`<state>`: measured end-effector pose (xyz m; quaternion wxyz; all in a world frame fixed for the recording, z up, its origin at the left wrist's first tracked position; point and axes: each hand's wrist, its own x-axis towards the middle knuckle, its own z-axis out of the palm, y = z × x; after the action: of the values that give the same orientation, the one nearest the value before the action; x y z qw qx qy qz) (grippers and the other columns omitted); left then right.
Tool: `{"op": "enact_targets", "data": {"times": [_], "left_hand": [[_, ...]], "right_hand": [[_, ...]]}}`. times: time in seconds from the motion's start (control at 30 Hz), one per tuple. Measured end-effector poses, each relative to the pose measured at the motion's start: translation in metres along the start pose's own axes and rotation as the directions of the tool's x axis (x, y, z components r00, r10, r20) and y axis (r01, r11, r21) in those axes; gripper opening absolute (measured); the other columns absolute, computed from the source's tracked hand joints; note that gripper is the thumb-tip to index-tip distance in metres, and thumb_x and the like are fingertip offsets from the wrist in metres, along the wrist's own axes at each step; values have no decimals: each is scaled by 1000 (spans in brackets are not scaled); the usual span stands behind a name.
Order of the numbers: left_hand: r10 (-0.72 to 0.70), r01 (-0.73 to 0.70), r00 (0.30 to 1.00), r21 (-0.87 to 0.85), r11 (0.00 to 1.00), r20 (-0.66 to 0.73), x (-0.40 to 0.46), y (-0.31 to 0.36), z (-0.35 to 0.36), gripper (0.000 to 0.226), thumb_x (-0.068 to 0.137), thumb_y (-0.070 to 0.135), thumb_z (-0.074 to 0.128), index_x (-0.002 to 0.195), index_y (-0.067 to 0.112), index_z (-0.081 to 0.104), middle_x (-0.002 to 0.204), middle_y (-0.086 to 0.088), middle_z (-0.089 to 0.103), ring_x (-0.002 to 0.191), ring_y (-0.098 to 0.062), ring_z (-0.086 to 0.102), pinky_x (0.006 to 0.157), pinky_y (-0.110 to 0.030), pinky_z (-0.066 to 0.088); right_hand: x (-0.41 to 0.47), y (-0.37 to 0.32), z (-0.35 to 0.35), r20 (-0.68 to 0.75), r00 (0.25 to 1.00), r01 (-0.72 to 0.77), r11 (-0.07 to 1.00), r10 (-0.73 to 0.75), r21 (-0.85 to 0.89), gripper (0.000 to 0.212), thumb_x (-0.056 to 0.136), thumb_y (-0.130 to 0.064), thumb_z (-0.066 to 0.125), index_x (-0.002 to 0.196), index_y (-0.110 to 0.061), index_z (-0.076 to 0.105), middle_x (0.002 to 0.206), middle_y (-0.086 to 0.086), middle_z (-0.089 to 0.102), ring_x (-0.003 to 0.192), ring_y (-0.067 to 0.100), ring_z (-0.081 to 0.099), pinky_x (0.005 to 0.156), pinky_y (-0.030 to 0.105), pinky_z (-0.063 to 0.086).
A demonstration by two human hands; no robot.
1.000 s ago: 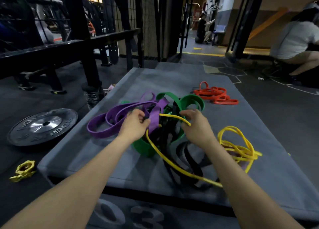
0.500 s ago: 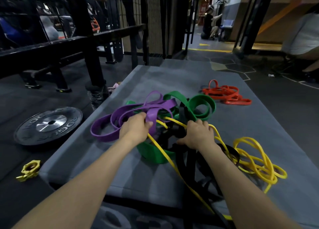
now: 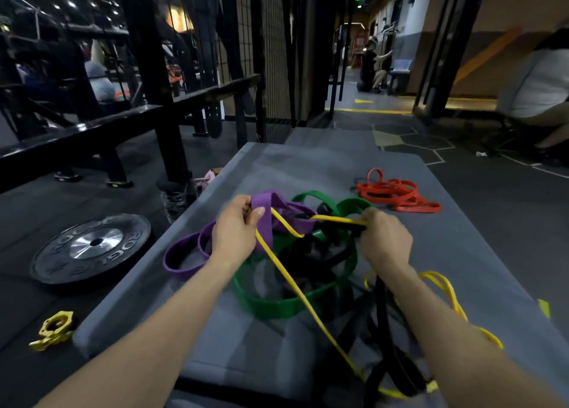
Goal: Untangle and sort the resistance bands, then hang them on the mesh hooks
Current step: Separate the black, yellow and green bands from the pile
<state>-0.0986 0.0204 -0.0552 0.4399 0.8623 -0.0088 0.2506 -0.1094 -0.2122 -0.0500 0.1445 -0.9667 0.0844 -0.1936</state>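
Note:
A tangle of resistance bands lies on a grey padded box (image 3: 308, 167). My left hand (image 3: 237, 229) grips a fold of the purple band (image 3: 184, 255), lifted a little above the pile. My right hand (image 3: 385, 238) pinches the yellow band (image 3: 295, 281) together with a black band (image 3: 381, 309) at the right of the pile. The yellow band runs between both hands and trails toward me. A wide green band (image 3: 277, 303) loops under the heap. Red bands (image 3: 397, 193) lie apart at the far right. The mesh panel (image 3: 272, 53) stands behind the box.
A black weight plate (image 3: 92, 249) lies on the floor to the left, with a yellow collar clamp (image 3: 54, 330) nearer me. Black rack posts (image 3: 154, 78) and rails stand at the left. A person sits at the far right (image 3: 542, 78); others are down the corridor.
My left hand has raised the purple fold higher. My right hand has shifted right and now pinches the yellow and black bands, drawing the yellow one taut between both hands.

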Motion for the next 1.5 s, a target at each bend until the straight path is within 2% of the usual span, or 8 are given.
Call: {"op": "enact_targets", "data": {"times": [0.5,0.73,0.9,1.0,1.2,1.3,1.37,1.5], "left_hand": [[115,-127,987,-106,986,-112,111,94,-4,11,87,21,61,81,17,53,66,5,52,68,-23,54,67,-33,42],[3,32,984,-194,980,179,76,47,18,25,86,25,64,105,9,63,92,-9,67,87,-30,63,84,-47,50],[-21,145,959,-425,894,282,63,61,-10,17,92,10,54,107,10,61,95,-2,64,89,-16,59,89,-31,47],[-7,195,940,-522,830,340,52,75,-26,18,95,6,46,92,18,59,81,4,61,71,-2,59,68,-12,45],[57,219,880,-511,831,471,40,85,-41,20,95,10,47,91,21,62,77,6,58,68,-6,46,64,-22,31],[76,225,875,-541,810,478,37,94,-47,18,94,10,48,91,20,63,69,11,64,64,-2,55,61,-15,39],[84,210,880,-543,813,467,37,96,-51,16,93,8,50,90,18,62,68,12,66,63,0,59,61,-13,43],[86,188,875,-498,846,476,28,94,-52,18,90,1,53,87,18,60,66,16,65,56,9,56,50,-5,39]], "right_hand": [[104,29,-92,-334,942,3,1000,-5,-8,14,77,7,45,83,-1,55,84,19,60,74,33,47,57,33,31],[73,36,-55,112,993,-2,980,25,-200,20,85,-4,48,100,-8,60,104,15,64,100,34,59,73,37,47],[63,30,-42,407,911,170,957,-62,-235,36,78,-9,55,112,-12,64,112,15,64,106,32,61,87,38,53],[58,8,-51,427,885,277,947,-185,-165,39,82,-19,58,120,-11,59,124,16,57,116,31,54,95,35,45],[38,-60,-69,330,862,183,845,-384,503,94,67,-23,82,143,-9,28,137,11,44,128,25,44,105,36,38],[26,-80,-72,276,855,110,674,-440,731,69,64,-11,84,124,-7,48,109,-1,59,98,10,57,88,29,46],[21,-81,-73,304,832,29,584,-464,811,55,64,-16,83,109,0,57,98,12,68,84,14,60,81,44,50],[23,-73,-78,216,878,159,685,-427,711,23,72,-19,78,86,-7,63,76,5,65,71,13,56,69,33,46]]}}
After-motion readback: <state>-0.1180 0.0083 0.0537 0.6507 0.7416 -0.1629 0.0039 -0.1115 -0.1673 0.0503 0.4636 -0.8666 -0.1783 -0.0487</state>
